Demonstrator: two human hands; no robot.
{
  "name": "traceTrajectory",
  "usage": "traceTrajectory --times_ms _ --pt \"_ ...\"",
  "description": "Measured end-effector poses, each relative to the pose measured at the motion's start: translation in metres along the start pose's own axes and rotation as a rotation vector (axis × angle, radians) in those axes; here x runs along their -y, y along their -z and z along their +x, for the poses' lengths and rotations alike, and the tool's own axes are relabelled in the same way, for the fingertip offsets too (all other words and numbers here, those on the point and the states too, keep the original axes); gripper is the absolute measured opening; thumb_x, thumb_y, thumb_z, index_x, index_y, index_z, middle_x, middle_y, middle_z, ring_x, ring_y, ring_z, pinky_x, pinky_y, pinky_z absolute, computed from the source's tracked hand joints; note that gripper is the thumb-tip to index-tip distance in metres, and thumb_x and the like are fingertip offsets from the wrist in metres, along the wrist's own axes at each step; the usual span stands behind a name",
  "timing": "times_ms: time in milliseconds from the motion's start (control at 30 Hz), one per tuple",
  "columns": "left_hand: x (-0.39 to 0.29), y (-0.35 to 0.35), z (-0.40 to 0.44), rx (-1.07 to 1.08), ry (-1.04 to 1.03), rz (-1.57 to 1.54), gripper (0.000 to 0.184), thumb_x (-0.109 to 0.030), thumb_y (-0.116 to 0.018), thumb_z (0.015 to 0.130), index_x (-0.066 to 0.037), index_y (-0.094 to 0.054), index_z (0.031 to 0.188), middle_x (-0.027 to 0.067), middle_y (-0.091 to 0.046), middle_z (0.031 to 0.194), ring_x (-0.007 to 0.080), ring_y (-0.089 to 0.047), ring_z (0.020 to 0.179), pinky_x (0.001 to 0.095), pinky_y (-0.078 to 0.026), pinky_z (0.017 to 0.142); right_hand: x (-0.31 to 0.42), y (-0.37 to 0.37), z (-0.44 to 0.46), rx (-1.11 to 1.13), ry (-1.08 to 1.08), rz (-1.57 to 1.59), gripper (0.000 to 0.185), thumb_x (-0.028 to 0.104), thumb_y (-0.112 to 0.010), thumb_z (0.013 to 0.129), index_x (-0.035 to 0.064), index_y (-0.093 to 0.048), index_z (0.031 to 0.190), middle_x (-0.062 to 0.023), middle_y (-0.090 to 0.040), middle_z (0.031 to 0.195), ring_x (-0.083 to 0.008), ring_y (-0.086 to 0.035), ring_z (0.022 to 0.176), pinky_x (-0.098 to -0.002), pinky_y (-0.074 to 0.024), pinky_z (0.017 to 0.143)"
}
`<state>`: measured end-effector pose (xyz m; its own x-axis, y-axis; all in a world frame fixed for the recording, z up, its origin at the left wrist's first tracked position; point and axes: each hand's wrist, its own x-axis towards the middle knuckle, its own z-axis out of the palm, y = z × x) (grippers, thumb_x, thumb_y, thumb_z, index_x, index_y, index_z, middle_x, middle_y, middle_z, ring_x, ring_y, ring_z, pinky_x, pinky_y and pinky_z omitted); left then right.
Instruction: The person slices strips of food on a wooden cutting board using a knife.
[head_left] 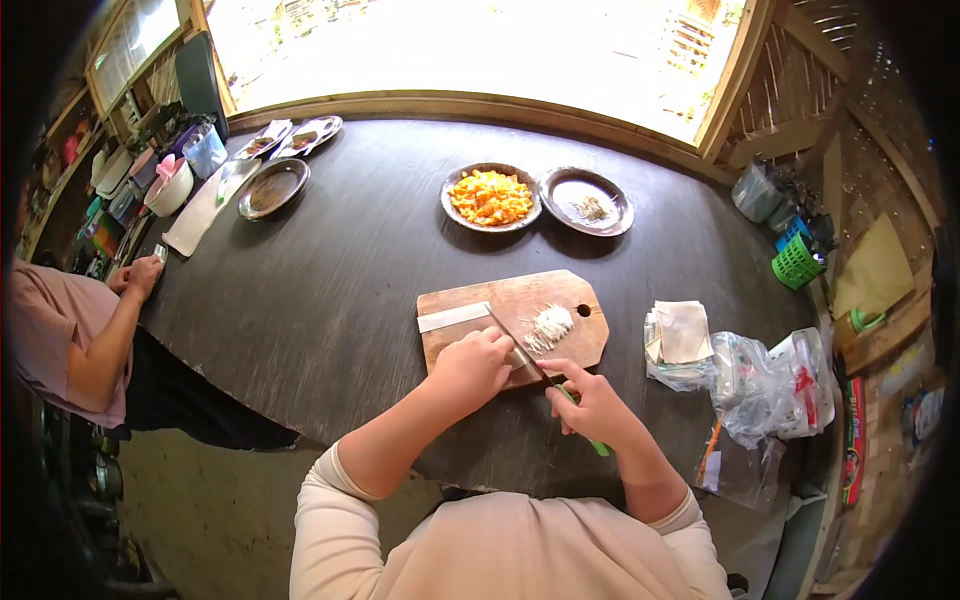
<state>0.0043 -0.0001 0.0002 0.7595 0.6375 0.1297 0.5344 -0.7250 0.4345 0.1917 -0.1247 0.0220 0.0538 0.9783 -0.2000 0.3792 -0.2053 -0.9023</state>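
A wooden cutting board (440,350) with a round hole lies in front of me on the dark table. My right hand (588,402) is closed round a green-handled knife (520,350), its blade slanting over the board. Curled close beside the blade, my left hand (470,368) presses down on the board; what lies under its fingers is mostly hidden. Just beyond that hand is a flat white strip (452,318). To the right of the blade sits a small pile of thin white shreds (550,326).
Beyond the board stand a bowl of orange pieces (490,198) and a plate (590,205) with a little shredded stuff. Square pale sheets (682,330) and plastic bags (770,385) lie at right. Another person (75,340) works at left, near a dark plate (273,190).
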Motion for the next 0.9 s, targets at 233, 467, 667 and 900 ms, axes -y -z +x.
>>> traceTrajectory --times_ms 233,467,667,900 --pt "-0.0022 0.0011 -0.0001 0.009 -0.004 -0.021 0.021 -0.020 -0.067 0.085 -0.006 -0.066 0.101 0.0100 -0.064 0.098 0.0307 -0.065 0.094 0.0411 -0.054 0.080 -0.0034 0.0056 0.0041 -0.052 -0.070 -0.008 0.043 0.012 -0.056 0.097 0.0149 -0.052 0.139 -0.0062 -0.064 0.070 -0.0115 -0.061 0.052 -0.0264 -0.0496 0.048" --pt "-0.0040 -0.0029 0.0003 -0.003 -0.001 -0.025 0.018 -0.020 -0.066 0.085 -0.007 -0.066 0.098 0.0094 -0.064 0.095 0.0303 -0.065 0.092 0.0414 -0.055 0.078 -0.0016 0.0021 0.0009 0.017 -0.036 0.003 0.042 0.011 -0.054 0.097 0.0149 -0.051 0.139 -0.0069 -0.064 0.071 -0.0124 -0.061 0.051 -0.0269 -0.0500 0.048" --pt "-0.0035 -0.0068 0.0014 -0.017 0.002 -0.006 0.015 -0.019 -0.064 0.087 -0.007 -0.066 0.095 0.0088 -0.063 0.094 0.0295 -0.065 0.092 0.0411 -0.055 0.077 -0.0025 0.0038 0.0023 -0.042 -0.077 0.012 0.042 0.012 -0.054 0.098 0.0149 -0.051 0.139 -0.0066 -0.065 0.071 -0.0127 -0.061 0.051 -0.0264 -0.0499 0.048" --pt "0.0010 -0.0075 0.0030 -0.049 -0.123 0.047 0.012 -0.013 -0.065 0.086 -0.005 -0.067 0.094 0.0091 -0.061 0.096 0.0281 -0.061 0.094 0.0383 -0.054 0.081 -0.0002 0.0046 0.0025 -0.031 -0.109 0.011 0.041 0.012 -0.054 0.098 0.0143 -0.051 0.139 -0.0071 -0.065 0.071 -0.0126 -0.061 0.051 -0.0264 -0.0494 0.047"
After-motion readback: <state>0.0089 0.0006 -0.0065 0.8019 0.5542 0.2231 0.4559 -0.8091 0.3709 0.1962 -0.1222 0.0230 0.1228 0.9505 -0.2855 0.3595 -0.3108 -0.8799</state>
